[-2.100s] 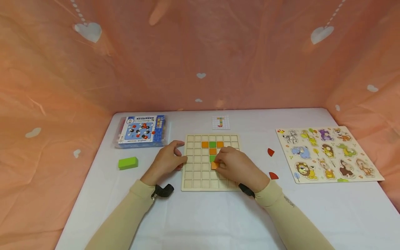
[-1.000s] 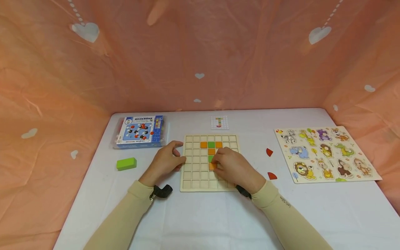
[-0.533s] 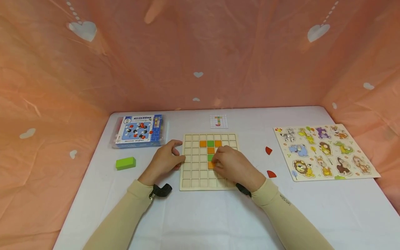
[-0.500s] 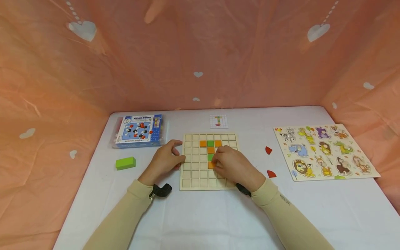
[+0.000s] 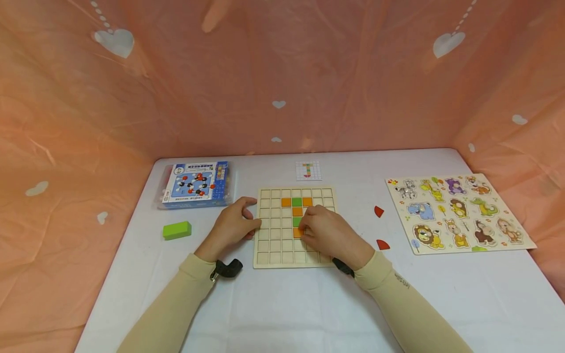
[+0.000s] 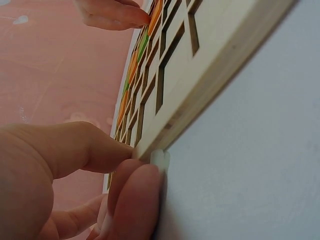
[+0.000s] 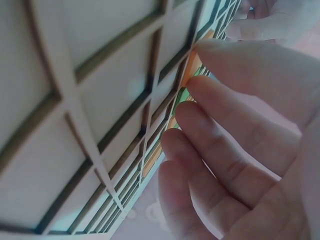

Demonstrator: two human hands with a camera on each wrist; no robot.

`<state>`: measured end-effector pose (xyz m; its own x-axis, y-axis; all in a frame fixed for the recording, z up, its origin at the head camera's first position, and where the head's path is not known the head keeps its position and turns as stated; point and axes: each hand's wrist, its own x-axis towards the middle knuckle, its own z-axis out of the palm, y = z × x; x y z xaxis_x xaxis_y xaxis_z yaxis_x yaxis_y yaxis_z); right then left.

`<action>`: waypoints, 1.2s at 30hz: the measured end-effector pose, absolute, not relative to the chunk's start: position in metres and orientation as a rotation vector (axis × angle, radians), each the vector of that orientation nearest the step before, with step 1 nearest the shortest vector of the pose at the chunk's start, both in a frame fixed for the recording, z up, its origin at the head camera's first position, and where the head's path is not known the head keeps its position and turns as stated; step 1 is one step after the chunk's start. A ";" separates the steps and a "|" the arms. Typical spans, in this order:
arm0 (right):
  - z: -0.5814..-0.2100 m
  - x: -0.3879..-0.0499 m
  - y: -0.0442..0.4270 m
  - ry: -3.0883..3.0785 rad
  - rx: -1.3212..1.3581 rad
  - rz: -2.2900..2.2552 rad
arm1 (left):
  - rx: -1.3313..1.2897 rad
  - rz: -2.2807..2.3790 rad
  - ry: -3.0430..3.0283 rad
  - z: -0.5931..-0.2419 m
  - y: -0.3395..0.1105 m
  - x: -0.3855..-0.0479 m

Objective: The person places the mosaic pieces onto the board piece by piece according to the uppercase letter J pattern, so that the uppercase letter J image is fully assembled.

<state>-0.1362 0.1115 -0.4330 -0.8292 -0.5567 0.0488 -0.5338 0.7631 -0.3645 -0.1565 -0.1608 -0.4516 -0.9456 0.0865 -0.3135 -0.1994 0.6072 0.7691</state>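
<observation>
The wooden grid board [image 5: 275, 246] lies flat at the middle of the white-covered bench [image 5: 273, 309], in front of the person. The left hand [image 5: 232, 224] grips its left edge, thumb on the rim and a bent fingertip against the side (the left wrist view shows this close up). The right hand [image 5: 333, 233] reaches over the board with thumb and index fingertip touching the lowest orange tile [image 5: 297, 233]; whether they pinch it or merely rest there, I cannot tell. Above that tile runs a green one, then an orange one, up to a row of orange, green and orange.

Beyond the board lies a small pattern card [image 5: 308, 170]. Two red quarter-circle pieces [image 5: 383, 244] (well apart from each other) lie to the board's right, between it and an animal puzzle [image 5: 471, 239]. To the left are a green block [image 5: 177, 230] and, behind it, a boxed set [image 5: 194, 185].
</observation>
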 end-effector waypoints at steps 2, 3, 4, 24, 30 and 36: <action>-0.433 -0.136 0.111 2.894 -0.897 -0.564 | -0.092 1.259 2.516 -0.452 -0.161 -0.156; -0.433 -0.136 0.112 2.895 -0.898 -0.564 | -0.093 1.257 2.516 -0.451 -0.160 -0.156; -0.433 -0.136 0.112 2.897 -0.899 -0.564 | -0.094 1.255 2.516 -0.451 -0.160 -0.157; -0.430 -0.140 0.118 2.916 -0.895 -0.583 | -0.064 1.246 2.534 -0.452 -0.161 -0.156; -0.430 -0.141 0.121 2.909 -0.899 -0.602 | -0.066 1.243 2.534 -0.452 -0.161 -0.156; -0.424 -0.141 0.134 2.911 -0.814 -0.631 | -0.072 1.245 2.532 -0.453 -0.161 -0.156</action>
<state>-0.1414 0.1337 -0.4243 -0.8596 -0.5078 0.0569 -0.4858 0.7775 -0.3995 -0.1560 -0.1613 -0.4528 -0.9482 0.0940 -0.3034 -0.1829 0.6195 0.7634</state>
